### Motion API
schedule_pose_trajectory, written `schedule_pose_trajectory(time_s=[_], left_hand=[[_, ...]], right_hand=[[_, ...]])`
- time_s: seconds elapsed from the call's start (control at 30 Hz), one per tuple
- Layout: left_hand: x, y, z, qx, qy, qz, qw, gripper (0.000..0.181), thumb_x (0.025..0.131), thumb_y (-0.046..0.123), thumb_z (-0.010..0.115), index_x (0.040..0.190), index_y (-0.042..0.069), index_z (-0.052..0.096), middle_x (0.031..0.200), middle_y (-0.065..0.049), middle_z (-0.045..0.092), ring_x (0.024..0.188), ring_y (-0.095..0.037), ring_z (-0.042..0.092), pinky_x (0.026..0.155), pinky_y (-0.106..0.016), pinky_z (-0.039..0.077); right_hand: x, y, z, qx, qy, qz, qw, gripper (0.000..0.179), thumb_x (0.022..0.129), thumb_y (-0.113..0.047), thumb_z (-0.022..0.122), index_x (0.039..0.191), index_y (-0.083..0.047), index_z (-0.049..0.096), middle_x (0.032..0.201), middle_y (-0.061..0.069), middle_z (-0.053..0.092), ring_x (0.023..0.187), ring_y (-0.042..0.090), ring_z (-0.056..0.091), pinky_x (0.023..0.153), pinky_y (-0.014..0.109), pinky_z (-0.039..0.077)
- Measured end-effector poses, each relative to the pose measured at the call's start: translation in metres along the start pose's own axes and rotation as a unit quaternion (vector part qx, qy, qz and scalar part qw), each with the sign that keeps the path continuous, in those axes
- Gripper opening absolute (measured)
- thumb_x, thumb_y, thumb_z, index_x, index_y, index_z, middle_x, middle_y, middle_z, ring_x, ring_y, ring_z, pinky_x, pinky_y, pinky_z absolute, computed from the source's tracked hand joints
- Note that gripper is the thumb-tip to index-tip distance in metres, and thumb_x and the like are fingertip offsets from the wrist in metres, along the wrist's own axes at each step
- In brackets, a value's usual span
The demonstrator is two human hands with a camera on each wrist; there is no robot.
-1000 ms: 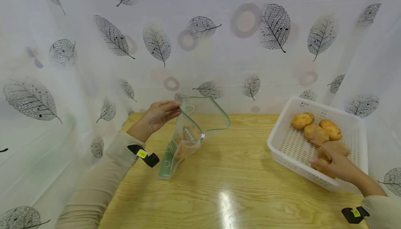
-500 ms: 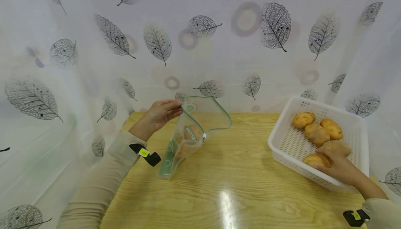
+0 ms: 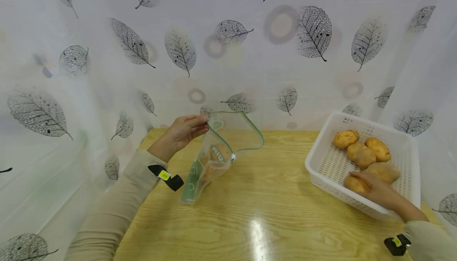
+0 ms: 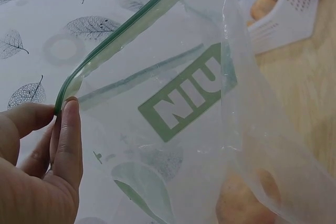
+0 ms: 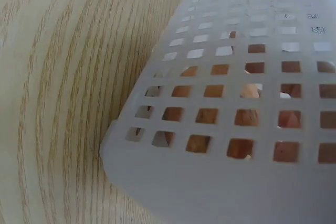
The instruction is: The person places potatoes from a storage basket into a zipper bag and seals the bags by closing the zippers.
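My left hand (image 3: 182,132) pinches the green-edged rim of a clear zip bag (image 4: 184,114) between thumb and fingers. The bag stands tilted on the table with its mouth held wide. Potatoes (image 4: 244,200) show dimly through its lower part. Over at the right, my right hand (image 3: 380,191) reaches into a white plastic basket (image 3: 315,169) and grips a potato (image 3: 355,183) near the front wall. Several other potatoes (image 3: 362,154) lie behind it. In the right wrist view the basket wall (image 5: 210,187) hides most of the hand; only patches show through its holes.
The wooden table (image 3: 271,197) runs between bag and basket, with a bright light reflection near its front. A pale curtain (image 3: 257,74) printed with leaves hangs behind the table and along both sides.
My right hand has settled around the front potato, which has shifted slightly to the left in the basket. The left hand and bag have hardly moved.
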State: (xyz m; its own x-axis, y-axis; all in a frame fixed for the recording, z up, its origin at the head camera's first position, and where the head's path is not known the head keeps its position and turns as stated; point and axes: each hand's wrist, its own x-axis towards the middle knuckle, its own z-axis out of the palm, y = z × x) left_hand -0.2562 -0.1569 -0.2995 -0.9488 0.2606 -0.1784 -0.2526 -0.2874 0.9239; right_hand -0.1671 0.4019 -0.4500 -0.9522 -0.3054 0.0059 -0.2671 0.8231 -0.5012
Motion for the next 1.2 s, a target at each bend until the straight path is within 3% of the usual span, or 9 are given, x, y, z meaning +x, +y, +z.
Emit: schedule_pose_trajectory(time_s=[0.27,0.5,0.67,0.93,1.03,1.2], left_hand=[[-0.001,0.000,-0.001,-0.001,0.001,0.002,1.0000,0.025,0.097,0.002,0.053,0.084,0.009,0.072,0.080,-0.003,0.067,0.073,-0.013,0.067,0.073,-0.019,0.060],[-0.002,0.000,0.000,0.000,0.000,0.002,1.0000,0.024,0.098,0.001,0.052,0.085,0.009,0.072,0.081,-0.003,0.067,0.074,-0.012,0.067,0.073,-0.019,0.060],[-0.002,0.000,0.000,0.002,0.001,0.001,1.0000,0.023,0.097,0.002,0.053,0.086,0.009,0.071,0.081,-0.003,0.067,0.074,-0.012,0.067,0.073,-0.019,0.060],[-0.003,0.001,-0.001,0.005,0.003,0.003,1.0000,0.021,0.097,0.003,0.054,0.088,0.009,0.071,0.081,-0.003,0.067,0.074,-0.012,0.067,0.073,-0.018,0.060],[-0.003,0.000,-0.002,0.007,0.003,0.003,1.0000,0.016,0.097,0.003,0.054,0.094,0.006,0.069,0.081,-0.003,0.067,0.074,-0.012,0.067,0.073,-0.018,0.060],[-0.003,0.000,-0.001,0.011,0.007,0.003,0.9999,0.012,0.097,0.003,0.054,0.107,-0.001,0.061,0.082,-0.003,0.067,0.075,-0.012,0.067,0.074,-0.019,0.060]], right_hand=[[0.006,-0.002,0.004,-0.024,0.013,-0.043,0.9987,0.064,0.077,-0.012,0.078,0.127,0.013,0.047,0.123,0.040,0.047,0.110,0.060,0.043,0.084,0.070,0.041],[0.006,-0.005,0.000,-0.044,-0.017,-0.003,0.9989,0.063,0.080,-0.016,0.077,0.127,0.015,0.047,0.124,0.044,0.044,0.111,0.062,0.041,0.085,0.072,0.041],[0.008,-0.009,-0.004,-0.063,-0.028,-0.003,0.9976,0.058,0.084,-0.014,0.073,0.128,0.013,0.047,0.123,0.043,0.047,0.110,0.062,0.044,0.085,0.071,0.043],[0.012,-0.022,-0.012,-0.056,0.002,-0.017,0.9983,0.070,0.079,-0.019,0.079,0.132,0.012,0.044,0.129,0.043,0.042,0.112,0.063,0.042,0.085,0.073,0.042],[0.014,-0.027,-0.015,-0.059,0.012,-0.023,0.9979,0.074,0.077,-0.019,0.080,0.133,0.012,0.043,0.131,0.043,0.039,0.113,0.064,0.040,0.085,0.074,0.040],[0.016,-0.033,-0.020,-0.081,0.037,-0.033,0.9954,0.075,0.076,-0.020,0.081,0.134,0.008,0.043,0.128,0.039,0.046,0.107,0.058,0.050,0.080,0.068,0.047]])
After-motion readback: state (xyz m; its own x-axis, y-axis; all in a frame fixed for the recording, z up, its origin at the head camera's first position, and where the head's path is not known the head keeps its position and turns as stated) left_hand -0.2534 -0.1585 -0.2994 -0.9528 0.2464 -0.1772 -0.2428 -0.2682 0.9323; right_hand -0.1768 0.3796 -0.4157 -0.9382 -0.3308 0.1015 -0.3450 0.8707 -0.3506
